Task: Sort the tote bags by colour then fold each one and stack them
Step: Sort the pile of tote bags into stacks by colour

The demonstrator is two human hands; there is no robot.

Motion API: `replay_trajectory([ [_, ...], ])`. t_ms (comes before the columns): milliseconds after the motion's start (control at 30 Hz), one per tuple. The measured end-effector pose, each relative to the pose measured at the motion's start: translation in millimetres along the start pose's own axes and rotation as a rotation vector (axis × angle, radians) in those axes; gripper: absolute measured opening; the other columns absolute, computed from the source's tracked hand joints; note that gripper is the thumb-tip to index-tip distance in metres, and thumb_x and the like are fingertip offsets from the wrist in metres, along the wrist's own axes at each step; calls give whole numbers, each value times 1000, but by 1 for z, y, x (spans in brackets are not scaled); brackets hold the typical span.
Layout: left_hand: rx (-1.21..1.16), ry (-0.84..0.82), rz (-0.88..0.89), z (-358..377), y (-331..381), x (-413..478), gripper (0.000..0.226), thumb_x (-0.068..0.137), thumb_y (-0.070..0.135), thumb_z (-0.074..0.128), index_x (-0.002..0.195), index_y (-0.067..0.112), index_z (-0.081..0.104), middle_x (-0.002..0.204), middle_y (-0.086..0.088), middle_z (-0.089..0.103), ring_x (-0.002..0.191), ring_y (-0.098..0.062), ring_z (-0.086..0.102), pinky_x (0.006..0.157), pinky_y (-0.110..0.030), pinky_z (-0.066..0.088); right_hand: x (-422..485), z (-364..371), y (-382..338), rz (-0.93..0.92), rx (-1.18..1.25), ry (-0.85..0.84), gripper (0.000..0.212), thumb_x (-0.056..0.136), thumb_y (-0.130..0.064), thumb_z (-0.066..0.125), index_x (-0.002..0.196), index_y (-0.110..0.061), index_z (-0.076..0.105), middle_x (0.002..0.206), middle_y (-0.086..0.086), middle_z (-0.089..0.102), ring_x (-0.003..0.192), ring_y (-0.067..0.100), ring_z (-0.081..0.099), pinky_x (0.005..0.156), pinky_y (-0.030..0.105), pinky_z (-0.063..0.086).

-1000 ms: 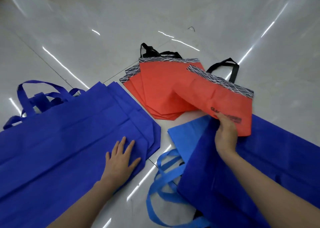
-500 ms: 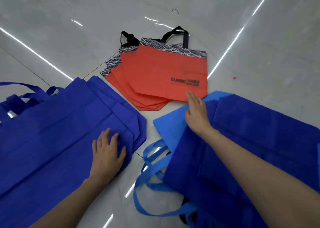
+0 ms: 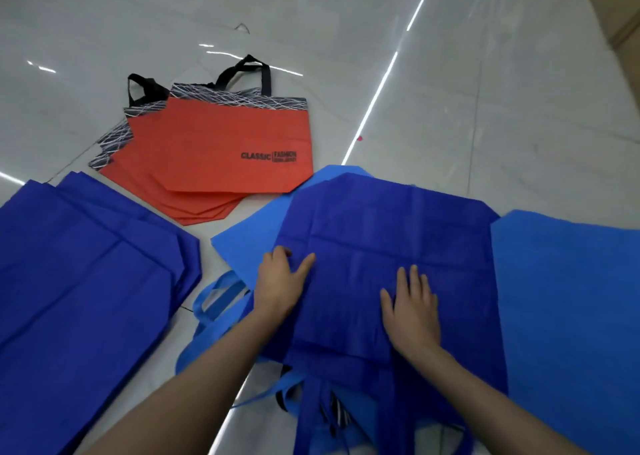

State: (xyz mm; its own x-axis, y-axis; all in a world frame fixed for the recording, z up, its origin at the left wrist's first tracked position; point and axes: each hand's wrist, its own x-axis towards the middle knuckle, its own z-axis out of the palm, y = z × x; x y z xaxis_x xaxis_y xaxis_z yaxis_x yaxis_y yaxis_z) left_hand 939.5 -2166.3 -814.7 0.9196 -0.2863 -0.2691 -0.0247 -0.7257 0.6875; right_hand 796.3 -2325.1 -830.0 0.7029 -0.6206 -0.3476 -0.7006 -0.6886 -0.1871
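Working pile, near-centre on the glossy white tile floor (image 3: 467, 91): the top item is one dark blue non-woven fabric tote bag (image 3: 381, 226). It lies flat and creased, with its handles pointing toward the person at the bottom of the view.

Left hand (image 3: 280, 281): at that bag's left edge, thumb lying on top, fingers (image 3: 277, 252) curled at the edge, pinching the fabric. The fingertips are hidden, so I can't tell how far under they reach.

Right hand (image 3: 412, 312): palm down on the middle of the same bag, fingers (image 3: 401, 278) straight and slightly spread. It presses flat and holds nothing.

Under the dark bag:
- A light blue non-woven tote bag (image 3: 249, 236) sticks out at the left and far side. Its light blue handle loops (image 3: 214, 302) lie on the floor beside the left forearm.
- A second light blue tote bag (image 3: 571, 299) lies at right against the dark bag's right edge. I can't tell which one overlaps.
- A strip of black-and-white striped fabric (image 3: 337, 415) peeks out low in the pile.

Sorted piles:
- A stack of dark blue tote bags (image 3: 86, 281) lies at left, fanned, with a floor gap between it and the working pile.
- A stack of orange-red tote bags (image 3: 214, 143) lies far centre-left, with black handles and black top bands with a white line pattern. The top one is printed "CLASSIC FASHION". Its near right corner meets the first light blue bag.

A small pink speck (image 3: 359, 138) lies on the floor to the right of the orange-red stack.
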Motion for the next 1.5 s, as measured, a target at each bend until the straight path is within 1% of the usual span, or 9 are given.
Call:
replay_trajectory([
  [133,-75,-26,-137,-5,-1,0,47,87,37,62,112,-1,51,111,-17,54,102,-32,53,84,-36,40,-19,4,-31,-16,-6,-60,69,99,-54,16,152,-13,2,159,7,-6,146,26,1,117,38,18],
  [300,9,-1,-237,-25,-16,12,32,87,13,62,115,2,52,106,-13,54,105,-31,52,84,-38,43,-22,-6,-42,-170,-12,1,60,100,-51,18,146,-16,31,152,4,27,134,20,27,100,31,40],
  [633,-154,-99,-89,-33,-12,9,35,92,16,58,124,6,49,126,-7,56,111,-27,55,94,-34,43,-5,-9,-25,-313,139,83,41,101,-39,33,132,-19,51,129,-5,46,117,15,40,98,29,36],
  [933,-66,-17,403,-109,-44,-9,12,93,18,55,89,21,44,85,1,54,79,-18,51,67,-33,40,65,-125,-81,-509,238,152,86,88,-47,60,151,-17,10,159,3,3,145,20,5,117,36,8],
  [1033,-107,40,418,-124,-42,-16,14,94,18,53,89,27,44,89,8,57,80,-10,54,69,-29,44,75,-148,-119,-551,329,40,92,84,-47,64,151,-18,8,155,3,22,143,21,16,117,41,12],
  [1133,-125,118,387,-134,-41,-21,10,94,17,54,97,23,47,91,12,64,80,-9,61,71,-36,50,80,-149,-145,-585,365,-57,74,79,-55,66,140,-27,36,121,5,52,120,27,44,107,45,32],
  [1267,-126,207,338,-156,-49,-21,15,91,18,59,98,24,48,91,11,66,81,-12,63,75,-45,51,81,-138,-161,-612,363,-26,48,81,-46,68,121,-22,55,119,1,37,121,23,34,106,37,34],
  [1400,-56,155,426,-195,-47,-27,13,89,34,54,99,32,46,98,8,67,85,-16,64,76,-46,51,70,-152,-182,-707,585,24,78,76,-33,77,140,-25,33,153,-4,13,138,9,16,113,29,19],
  [1500,-1,131,447,-225,-41,-32,17,89,35,52,104,30,46,104,10,65,88,-16,64,78,-47,51,62,-175,-208,-672,764,-197,97,75,-33,78,148,-30,14,149,-7,32,131,7,38,108,31,34],
])
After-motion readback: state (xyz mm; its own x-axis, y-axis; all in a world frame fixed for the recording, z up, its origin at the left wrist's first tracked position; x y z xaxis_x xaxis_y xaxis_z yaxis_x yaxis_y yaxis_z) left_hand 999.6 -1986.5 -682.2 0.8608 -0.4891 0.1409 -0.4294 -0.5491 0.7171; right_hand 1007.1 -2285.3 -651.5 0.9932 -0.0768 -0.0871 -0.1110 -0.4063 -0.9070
